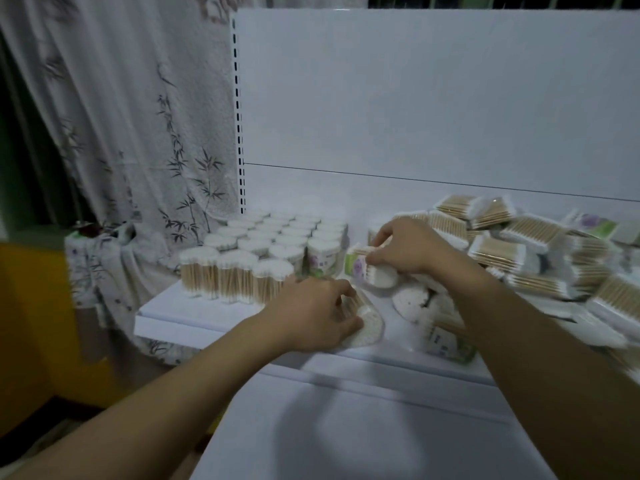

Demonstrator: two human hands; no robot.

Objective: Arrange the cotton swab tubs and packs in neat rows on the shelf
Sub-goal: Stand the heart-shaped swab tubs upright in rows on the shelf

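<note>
Gripped, with the left hand, a clear tub lying on its side at the near edge of the shelf; fingers curled over its wall, white swab tips facing right. Grasped, with the right hand, a flower-labelled tub, tilted on its side, farther back and just right of the first. Could not tell whether this second tub rested on the shelf or was lifted clear.

Located, just left of both hands, the standing tubs: upright, closely packed, in rows running from the near edge back to the white back panel. Located, under the right forearm, two loose tubs on their sides, one partly hidden. Located, farther right, the heap of flat packs: overlapping, tilted every way, not yet sorted. Noted, far left beyond the shelf, a bamboo-print curtain.

Step in hand, as judged: extending the tub rows rightward, two tubs taken at once. Tub section judged well advanced; pack section not yet begun.

Next move, as judged: turn each held tub upright, swab tips up; seat it touching the last standing tub at the right end of a row; square it with the near edge. Risk: knocking neighbouring tubs over while setting down.
</note>
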